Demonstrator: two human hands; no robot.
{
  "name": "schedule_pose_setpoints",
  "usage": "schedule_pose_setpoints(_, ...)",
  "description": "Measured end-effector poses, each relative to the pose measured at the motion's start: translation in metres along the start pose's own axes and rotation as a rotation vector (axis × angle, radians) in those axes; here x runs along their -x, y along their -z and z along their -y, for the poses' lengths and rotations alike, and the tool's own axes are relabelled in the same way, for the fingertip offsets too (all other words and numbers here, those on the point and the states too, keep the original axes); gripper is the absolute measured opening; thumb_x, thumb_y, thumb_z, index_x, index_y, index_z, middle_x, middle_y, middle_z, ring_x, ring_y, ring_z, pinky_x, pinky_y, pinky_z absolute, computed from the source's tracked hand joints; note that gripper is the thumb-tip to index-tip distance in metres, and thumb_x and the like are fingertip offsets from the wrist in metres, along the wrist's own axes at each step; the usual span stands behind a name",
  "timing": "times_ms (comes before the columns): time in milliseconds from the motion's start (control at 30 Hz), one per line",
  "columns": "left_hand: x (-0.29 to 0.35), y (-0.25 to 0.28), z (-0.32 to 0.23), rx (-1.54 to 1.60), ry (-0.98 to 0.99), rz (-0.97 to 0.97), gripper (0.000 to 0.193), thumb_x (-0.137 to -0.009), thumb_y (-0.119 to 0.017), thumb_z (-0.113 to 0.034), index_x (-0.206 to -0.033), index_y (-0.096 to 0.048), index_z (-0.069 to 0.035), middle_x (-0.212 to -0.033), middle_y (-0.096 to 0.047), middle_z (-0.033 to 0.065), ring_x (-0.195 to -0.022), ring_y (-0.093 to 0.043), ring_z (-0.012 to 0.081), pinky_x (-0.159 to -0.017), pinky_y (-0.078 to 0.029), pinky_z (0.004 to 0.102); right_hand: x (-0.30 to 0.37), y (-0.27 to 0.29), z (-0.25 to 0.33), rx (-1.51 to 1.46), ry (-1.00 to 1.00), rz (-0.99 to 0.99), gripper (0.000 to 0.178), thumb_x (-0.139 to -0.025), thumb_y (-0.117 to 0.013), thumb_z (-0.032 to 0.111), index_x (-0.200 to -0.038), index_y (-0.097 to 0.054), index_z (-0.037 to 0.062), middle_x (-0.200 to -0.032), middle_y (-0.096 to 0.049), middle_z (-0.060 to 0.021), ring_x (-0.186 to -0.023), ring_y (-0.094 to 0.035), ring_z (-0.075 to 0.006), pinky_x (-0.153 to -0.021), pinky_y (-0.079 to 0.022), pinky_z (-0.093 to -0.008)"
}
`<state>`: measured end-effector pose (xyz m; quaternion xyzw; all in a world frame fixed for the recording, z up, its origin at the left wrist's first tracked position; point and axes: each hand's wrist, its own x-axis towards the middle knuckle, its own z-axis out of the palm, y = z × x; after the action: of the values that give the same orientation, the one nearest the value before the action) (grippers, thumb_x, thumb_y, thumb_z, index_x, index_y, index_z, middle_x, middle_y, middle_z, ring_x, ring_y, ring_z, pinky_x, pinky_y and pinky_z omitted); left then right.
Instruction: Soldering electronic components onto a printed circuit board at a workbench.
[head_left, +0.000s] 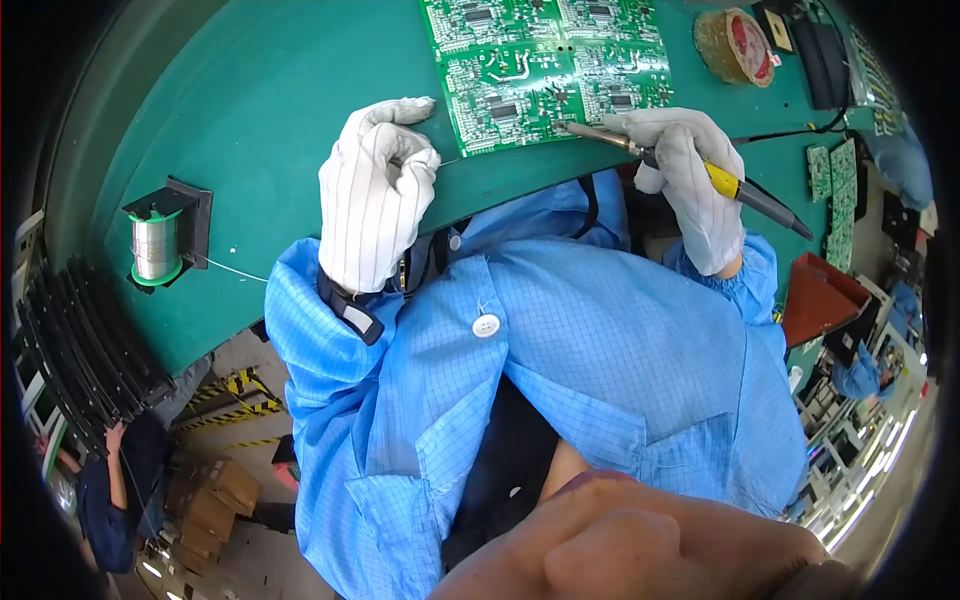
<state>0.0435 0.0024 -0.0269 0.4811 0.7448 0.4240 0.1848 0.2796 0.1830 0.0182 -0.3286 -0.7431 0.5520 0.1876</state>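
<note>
A green panel of several joined circuit boards (515, 95) lies on the green bench top. My right hand (695, 190), in a white striped glove, is closed round a soldering iron (722, 181) with a yellow and dark grip. Its tip points left and meets the panel's near edge, as far as I can tell. To the left of the panel, my gloved left hand (375, 195) is closed in a pinch. A short end of solder wire (451, 161) pokes out of its fingers toward the panel's near corner.
A spool of solder wire (156, 248) sits on a black holder at the left, its wire running toward my left sleeve. At the far right is a tape roll (735, 48). More boards (840, 200) and a red-brown tray (822, 298) are at the right. Another person (125, 490) is at lower left.
</note>
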Motion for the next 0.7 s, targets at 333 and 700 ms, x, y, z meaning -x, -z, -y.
schedule_pose_setpoints(333,0.003,-0.007,-0.007,0.025,0.057,-0.034,0.004,-0.085,-0.061,-0.006,-0.084,-0.063,-0.004,-0.117,-0.070,0.0137,-0.099,-0.067,0.0314,-0.086,-0.054,0.0418,0.006,0.015,0.001,-0.032,-0.052,-0.116,0.028,-0.104,-0.054,0.019,-0.114,-0.073,0.0015,-0.106,-0.073,-0.0056,-0.071,-0.057,-0.0072,-0.071,-0.052,-0.0246)
schedule_pose_setpoints(700,0.001,-0.018,-0.018,-0.028,0.054,-0.086,0.006,-0.085,-0.063,-0.007,-0.086,-0.066,-0.003,-0.117,-0.069,0.0160,-0.101,-0.068,0.0314,-0.085,-0.055,0.0415,0.001,0.082,-0.028,0.089,0.103,-0.657,0.039,-0.106,-0.056,0.033,-0.120,-0.068,-0.0014,-0.105,-0.071,-0.0095,-0.072,-0.054,-0.0073,-0.068,-0.044,-0.0227)
